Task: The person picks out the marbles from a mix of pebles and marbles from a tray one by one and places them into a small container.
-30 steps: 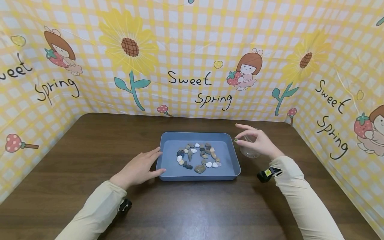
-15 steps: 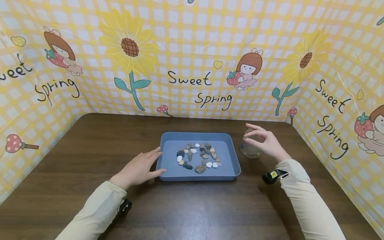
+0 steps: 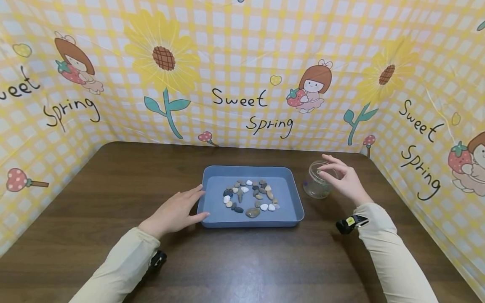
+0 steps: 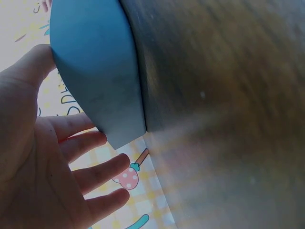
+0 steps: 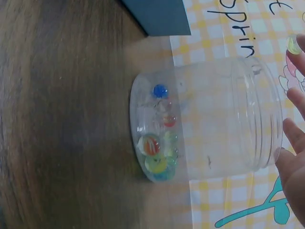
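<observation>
My left hand (image 3: 176, 212) rests against the left side of a blue tray (image 3: 251, 224), fingers spread and straight, thumb on the rim. Inside the tray, several pebbles (image 3: 252, 213) in white, tan, grey and black lie in a ring-like pattern. Over the mouth of a clear jar (image 3: 317, 189), my right hand (image 3: 346, 180) pinches a small yellow-green marble (image 5: 294, 45) between thumb and index finger. The right wrist view shows several glass marbles (image 5: 151, 145) at the jar's bottom, a blue marble (image 5: 160, 90) among them. Some other fingers of that hand are at the jar's rim.
The tray and jar stand side by side on a dark brown wooden table (image 3: 242, 261), jar to the right. A yellow checked cloth (image 3: 227, 54) with printed flowers surrounds the table at the back and both sides.
My right hand has moved right from beside the tray's right edge to over the jar, still pinching the marble. The left hand and the pebbles have stayed put.
</observation>
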The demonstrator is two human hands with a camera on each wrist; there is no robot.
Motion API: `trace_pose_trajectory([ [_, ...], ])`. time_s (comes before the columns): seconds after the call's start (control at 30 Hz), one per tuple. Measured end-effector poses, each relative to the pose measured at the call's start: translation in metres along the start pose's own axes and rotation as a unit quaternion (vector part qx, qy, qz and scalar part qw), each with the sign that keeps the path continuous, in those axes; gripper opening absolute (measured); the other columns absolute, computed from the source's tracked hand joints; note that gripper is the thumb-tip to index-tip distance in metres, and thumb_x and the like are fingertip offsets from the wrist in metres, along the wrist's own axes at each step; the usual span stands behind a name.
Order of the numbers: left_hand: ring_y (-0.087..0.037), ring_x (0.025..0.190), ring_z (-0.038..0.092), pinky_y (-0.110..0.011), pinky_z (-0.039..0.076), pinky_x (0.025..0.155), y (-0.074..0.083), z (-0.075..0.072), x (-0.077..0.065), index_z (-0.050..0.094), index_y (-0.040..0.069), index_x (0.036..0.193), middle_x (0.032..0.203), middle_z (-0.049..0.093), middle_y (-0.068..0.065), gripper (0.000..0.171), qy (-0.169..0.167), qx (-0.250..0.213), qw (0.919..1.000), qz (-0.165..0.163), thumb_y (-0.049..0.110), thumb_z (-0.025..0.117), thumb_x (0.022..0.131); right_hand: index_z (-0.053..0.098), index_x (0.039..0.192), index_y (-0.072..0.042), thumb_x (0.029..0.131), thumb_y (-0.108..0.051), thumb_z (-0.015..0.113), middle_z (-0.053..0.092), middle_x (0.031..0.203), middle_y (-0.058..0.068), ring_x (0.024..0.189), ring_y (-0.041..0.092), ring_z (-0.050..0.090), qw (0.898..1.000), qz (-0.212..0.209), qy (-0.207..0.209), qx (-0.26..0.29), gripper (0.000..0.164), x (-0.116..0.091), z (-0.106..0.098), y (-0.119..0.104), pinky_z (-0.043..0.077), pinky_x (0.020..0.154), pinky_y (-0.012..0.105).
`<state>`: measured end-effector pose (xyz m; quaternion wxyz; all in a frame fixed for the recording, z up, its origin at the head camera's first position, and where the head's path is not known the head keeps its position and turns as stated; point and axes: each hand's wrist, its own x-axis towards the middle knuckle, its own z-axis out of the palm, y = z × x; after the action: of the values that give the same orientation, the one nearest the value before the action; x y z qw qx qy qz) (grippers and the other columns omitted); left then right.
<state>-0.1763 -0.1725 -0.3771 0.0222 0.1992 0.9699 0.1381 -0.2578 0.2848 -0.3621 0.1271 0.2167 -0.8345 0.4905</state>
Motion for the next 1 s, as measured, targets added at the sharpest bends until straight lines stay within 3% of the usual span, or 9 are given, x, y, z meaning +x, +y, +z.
trace_pose_trajectory([
  [0.1,-0.037,0.134,0.039,-0.058,0.029,0.109,0.000,0.000,0.000,0.043,0.002,0.138,0.149,0.035,-0.019,0.068,0.000,-0.001,1.0000,0.001,0.047,0.056,0.089,0.065,0.101,0.008,0.085,-0.006,0.066,0.051,0.138,-0.003,0.141,0.032,0.026,1.000,0.006,0.008,-0.013,0.021,-0.001,-0.002,0.001,0.028,0.102,0.002],
  [0.3,-0.036,0.134,0.040,-0.058,0.030,0.109,0.000,0.000,0.000,0.043,0.001,0.138,0.148,0.036,-0.019,0.069,0.001,0.000,1.0000,0.002,0.047,0.057,0.088,0.065,0.100,0.009,0.085,-0.004,0.066,0.045,0.141,0.021,0.141,0.038,0.025,0.999,0.017,0.020,-0.037,0.020,-0.003,-0.005,0.008,0.025,0.101,0.000],
  [0.4,-0.037,0.134,0.039,-0.058,0.030,0.109,0.001,-0.001,0.000,0.043,0.001,0.138,0.148,0.036,-0.019,0.069,-0.001,0.000,1.0000,0.001,0.047,0.057,0.088,0.066,0.100,0.007,0.085,-0.006,0.066,0.045,0.140,0.023,0.140,0.038,0.026,0.998,0.026,0.024,-0.053,0.020,-0.004,-0.007,0.010,0.025,0.102,0.001],
  [0.53,-0.037,0.134,0.039,-0.058,0.030,0.109,0.001,-0.002,0.000,0.043,0.001,0.138,0.148,0.036,-0.019,0.069,-0.002,0.000,1.0000,0.000,0.047,0.057,0.088,0.066,0.100,0.005,0.086,-0.011,0.065,0.045,0.140,0.023,0.141,0.038,0.026,0.997,0.037,0.026,-0.070,0.021,-0.007,-0.009,0.011,0.028,0.115,0.028],
  [0.63,-0.037,0.134,0.039,-0.058,0.030,0.109,0.001,-0.001,0.000,0.043,0.001,0.138,0.148,0.036,-0.019,0.069,-0.002,0.000,1.0000,-0.001,0.047,0.057,0.088,0.065,0.099,0.006,0.087,-0.012,0.064,0.043,0.140,0.026,0.141,0.040,0.024,0.997,0.039,0.025,-0.067,0.022,-0.009,-0.010,0.012,0.024,0.113,0.052],
  [0.73,-0.037,0.134,0.039,-0.058,0.029,0.109,0.001,-0.001,0.000,0.043,0.001,0.138,0.149,0.035,-0.019,0.069,-0.002,0.000,1.0000,-0.003,0.047,0.056,0.088,0.065,0.099,0.007,0.087,-0.011,0.064,0.043,0.140,0.027,0.140,0.042,0.023,0.997,0.041,0.024,-0.066,0.021,-0.010,-0.010,0.013,0.022,0.111,0.058],
  [1.0,-0.037,0.134,0.039,-0.058,0.030,0.108,0.001,-0.002,0.000,0.043,0.001,0.138,0.149,0.036,-0.019,0.069,-0.006,0.000,1.0000,-0.004,0.047,0.056,0.089,0.061,0.099,0.014,0.088,-0.002,0.059,0.039,0.140,0.031,0.139,0.047,0.020,0.996,0.050,0.021,-0.064,0.020,-0.015,-0.011,0.007,0.019,0.111,0.061],
])
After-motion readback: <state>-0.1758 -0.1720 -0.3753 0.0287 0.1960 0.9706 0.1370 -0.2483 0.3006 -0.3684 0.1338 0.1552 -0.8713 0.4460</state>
